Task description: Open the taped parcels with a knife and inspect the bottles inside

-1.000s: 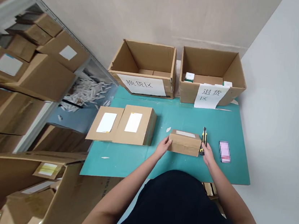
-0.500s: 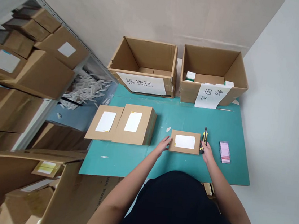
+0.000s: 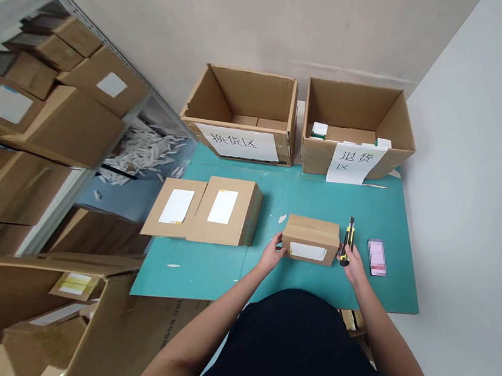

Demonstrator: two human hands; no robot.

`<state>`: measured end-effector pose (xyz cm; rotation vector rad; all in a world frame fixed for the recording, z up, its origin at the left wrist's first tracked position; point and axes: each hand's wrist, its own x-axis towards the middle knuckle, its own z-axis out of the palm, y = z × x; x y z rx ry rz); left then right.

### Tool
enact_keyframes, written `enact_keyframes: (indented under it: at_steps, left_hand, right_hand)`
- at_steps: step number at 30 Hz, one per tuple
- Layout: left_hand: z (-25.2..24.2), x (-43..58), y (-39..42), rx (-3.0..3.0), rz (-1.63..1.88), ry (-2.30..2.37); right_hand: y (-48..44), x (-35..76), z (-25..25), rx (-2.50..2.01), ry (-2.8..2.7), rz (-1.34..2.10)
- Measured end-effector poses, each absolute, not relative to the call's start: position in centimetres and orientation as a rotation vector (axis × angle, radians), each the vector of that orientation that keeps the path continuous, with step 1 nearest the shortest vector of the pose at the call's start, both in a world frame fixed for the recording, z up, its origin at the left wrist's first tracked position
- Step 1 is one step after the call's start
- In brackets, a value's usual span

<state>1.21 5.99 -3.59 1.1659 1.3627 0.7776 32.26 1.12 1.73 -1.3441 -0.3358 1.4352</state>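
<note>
A small cardboard box (image 3: 311,232) with a white label is tipped toward me, so its taped side faces up and the label faces my body. My left hand (image 3: 272,255) grips its left end, thumb in front. A black and yellow utility knife (image 3: 348,244) is held in my right hand (image 3: 353,268), pointing away from me. Fingers of that hand also reach the right end of the box. Whether the blade is out, I cannot tell.
Two labelled cardboard boxes (image 3: 223,224) stand left on the green table (image 3: 312,287). Behind are two open-topped cartons with paper signs (image 3: 237,143); the right carton (image 3: 312,159) contains small white boxes. A phone (image 3: 376,257) lies right. Shelves of cartons (image 3: 71,123) stand left.
The small box has tilted toward me, turning its label from the top to the front. My right hand and the knife have shifted slightly right and nearer to me.
</note>
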Motion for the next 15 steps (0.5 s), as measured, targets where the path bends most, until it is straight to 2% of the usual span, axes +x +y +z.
enact_keyframes:
  at_steps: [6,15]
  left_hand:
    - [-3.7,1.3,2.4,1.096,0.747,1.301]
    - [-2.2,1.7,2.1,0.981,0.729,1.290]
  right_hand:
    - [-2.1,31.4,0.2,-1.462,-0.305,1.420]
    - [-1.7,31.6,-0.1,-1.560,-0.427,1.329]
